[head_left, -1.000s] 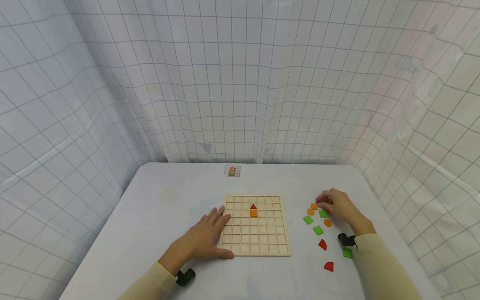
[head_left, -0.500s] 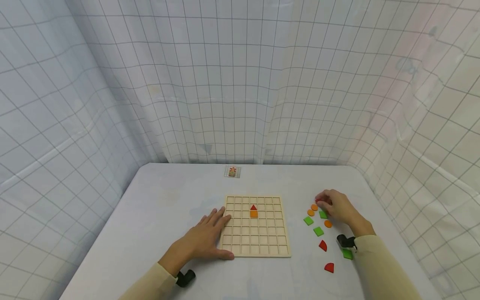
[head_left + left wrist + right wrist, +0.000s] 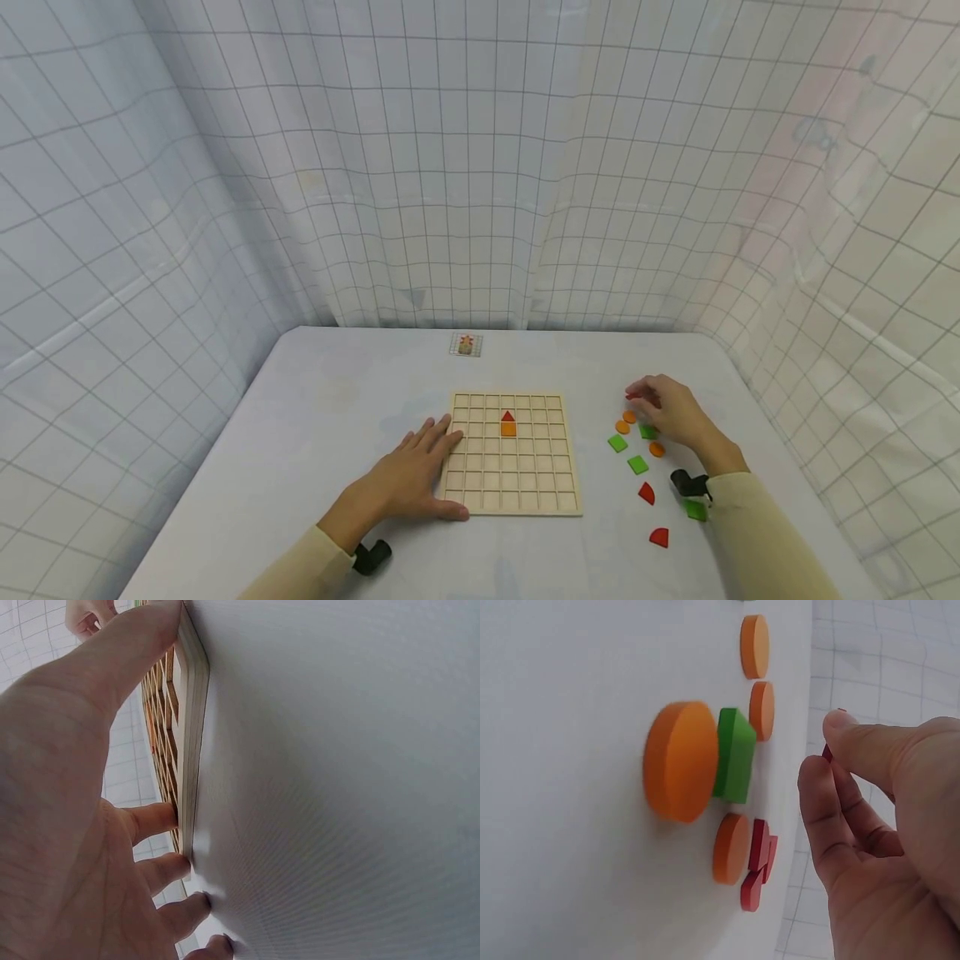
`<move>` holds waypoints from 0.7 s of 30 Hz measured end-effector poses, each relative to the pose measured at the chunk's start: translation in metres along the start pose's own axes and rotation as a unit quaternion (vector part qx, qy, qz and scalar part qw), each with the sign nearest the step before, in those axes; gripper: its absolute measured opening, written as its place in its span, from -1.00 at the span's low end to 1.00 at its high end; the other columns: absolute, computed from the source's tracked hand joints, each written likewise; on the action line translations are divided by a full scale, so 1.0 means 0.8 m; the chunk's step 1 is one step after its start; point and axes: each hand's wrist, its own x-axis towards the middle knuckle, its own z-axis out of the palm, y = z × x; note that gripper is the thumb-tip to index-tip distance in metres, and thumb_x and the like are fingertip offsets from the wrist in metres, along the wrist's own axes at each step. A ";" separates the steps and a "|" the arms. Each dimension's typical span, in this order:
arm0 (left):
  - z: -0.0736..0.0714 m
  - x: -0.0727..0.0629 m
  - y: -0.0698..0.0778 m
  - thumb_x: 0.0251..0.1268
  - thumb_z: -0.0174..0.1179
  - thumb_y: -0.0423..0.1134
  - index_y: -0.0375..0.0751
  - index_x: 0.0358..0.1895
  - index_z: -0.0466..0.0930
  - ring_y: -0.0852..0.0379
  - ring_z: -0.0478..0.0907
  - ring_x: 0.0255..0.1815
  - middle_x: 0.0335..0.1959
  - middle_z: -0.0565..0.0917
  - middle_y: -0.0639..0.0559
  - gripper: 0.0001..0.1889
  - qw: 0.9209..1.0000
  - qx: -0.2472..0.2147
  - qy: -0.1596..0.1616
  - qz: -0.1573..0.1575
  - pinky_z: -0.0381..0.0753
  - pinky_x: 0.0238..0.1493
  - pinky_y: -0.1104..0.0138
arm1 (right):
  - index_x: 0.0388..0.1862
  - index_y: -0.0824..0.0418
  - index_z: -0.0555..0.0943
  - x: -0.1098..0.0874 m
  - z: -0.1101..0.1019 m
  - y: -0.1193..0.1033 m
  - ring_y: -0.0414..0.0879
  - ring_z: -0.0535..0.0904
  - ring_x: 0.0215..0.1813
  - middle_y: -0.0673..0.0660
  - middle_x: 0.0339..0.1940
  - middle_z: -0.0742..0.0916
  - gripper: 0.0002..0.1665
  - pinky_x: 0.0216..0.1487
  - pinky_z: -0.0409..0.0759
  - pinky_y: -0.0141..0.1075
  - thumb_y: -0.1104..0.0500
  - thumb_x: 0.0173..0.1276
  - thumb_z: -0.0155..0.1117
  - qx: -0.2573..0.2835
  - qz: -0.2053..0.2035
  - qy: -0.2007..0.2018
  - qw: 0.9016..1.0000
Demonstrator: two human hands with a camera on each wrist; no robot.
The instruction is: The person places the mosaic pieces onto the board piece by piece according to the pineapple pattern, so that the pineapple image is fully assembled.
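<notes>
My left hand (image 3: 411, 479) rests at the left side of a wooden grid board (image 3: 519, 481), its fingers extended against the left edge and its thumb at the near corner. A red triangle (image 3: 507, 416) sits in one of the board's cells, directly above an orange square (image 3: 508, 429). To the board's right, my right hand (image 3: 675, 414) pinches a small red piece (image 3: 827, 752) between thumb and fingertips, raised off the table. Most of that piece is hidden by the fingers, so its shape cannot be told.
Around the right hand lie orange discs (image 3: 623, 427), green squares (image 3: 638, 465) and red quarter circles (image 3: 659, 537). More red pieces (image 3: 759, 846) show in the right wrist view. A small picture card (image 3: 466, 344) lies near the table's far edge. Gridded curtains (image 3: 465, 167) enclose the table.
My right hand has shifted slightly left and away from me, lifting the red piece from among the others. The left hand and the board stay in place.
</notes>
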 end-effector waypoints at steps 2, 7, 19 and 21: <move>0.001 0.000 0.000 0.21 0.58 0.58 -0.17 0.89 0.24 -0.42 0.07 0.99 0.99 0.07 -0.28 0.36 1.000 0.000 0.001 0.001 0.25 0.89 -0.37 | 0.19 0.24 0.82 0.000 0.001 -0.004 0.07 0.81 0.08 0.19 0.08 0.87 -0.79 0.25 0.86 0.06 0.29 0.66 0.53 0.002 -0.004 0.004 1.000; 0.001 0.001 -0.001 0.21 0.58 0.59 -0.16 0.89 0.23 -0.42 0.07 0.99 0.99 0.06 -0.27 0.37 1.000 0.000 0.003 0.002 0.23 0.89 -0.37 | 0.18 0.25 0.82 0.003 0.007 -0.013 0.14 0.82 0.10 0.22 0.09 0.87 -0.78 0.30 0.87 0.15 0.34 0.64 0.54 0.020 -0.017 0.011 1.000; 0.000 0.001 0.001 0.20 0.59 0.59 -0.16 0.89 0.24 -0.41 0.07 0.99 1.00 0.06 -0.26 0.36 1.000 -0.001 0.001 -0.002 0.23 0.89 -0.37 | 0.16 0.23 0.85 0.014 0.029 -0.048 0.11 0.88 0.09 0.15 0.07 0.89 -0.75 0.21 0.91 -0.01 0.38 0.58 0.57 0.043 -0.073 -0.004 0.996; -0.001 0.001 0.002 0.20 0.59 0.58 -0.17 0.89 0.24 -0.41 0.07 0.99 1.00 0.06 -0.26 0.37 1.000 -0.002 0.000 -0.002 0.23 0.89 -0.37 | 0.16 0.23 0.85 0.014 0.033 -0.054 0.08 0.88 0.07 0.14 0.06 0.89 -0.75 0.19 0.92 -0.03 0.37 0.57 0.59 0.042 -0.085 -0.006 0.996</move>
